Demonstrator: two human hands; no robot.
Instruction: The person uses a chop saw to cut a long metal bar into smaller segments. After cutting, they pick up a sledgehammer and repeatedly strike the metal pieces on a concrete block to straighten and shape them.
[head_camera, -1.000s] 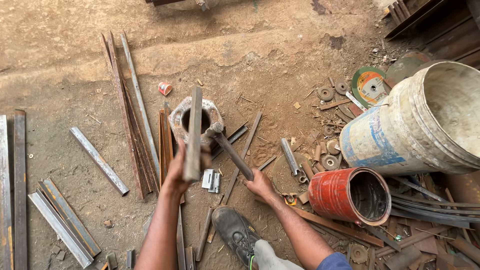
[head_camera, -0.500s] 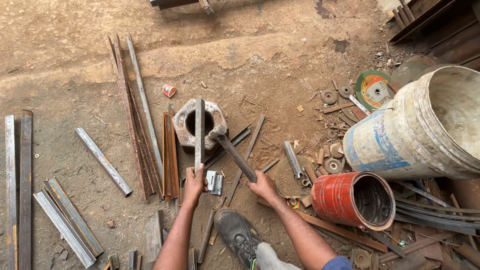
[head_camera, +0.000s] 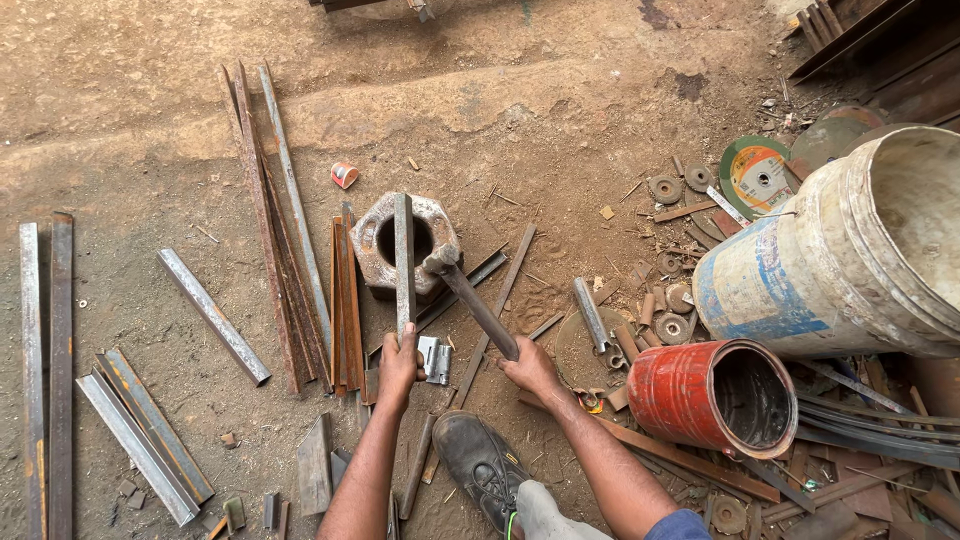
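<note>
My left hand (head_camera: 398, 362) grips the near end of a flat steel bar (head_camera: 403, 255) that lies across a large hexagonal nut (head_camera: 372, 243) on the dirt floor. A hammer (head_camera: 468, 295) is in my right hand (head_camera: 530, 367), held by the handle's end, with its head resting on the nut's right edge beside the bar. My shoe (head_camera: 480, 462) is planted just behind both hands. A small metal hinge (head_camera: 435, 360) lies between my hands.
Rusty angle irons and strips (head_camera: 290, 230) lie left of the nut, more bars (head_camera: 40, 360) at far left. A red can (head_camera: 712, 396) and a large white bucket (head_camera: 840, 260) stand at right, among washers, a cutting disc (head_camera: 755, 176) and scrap.
The bar was upright a second ago; it now lies flat across the nut. The hammer head has come down onto the nut's edge.
</note>
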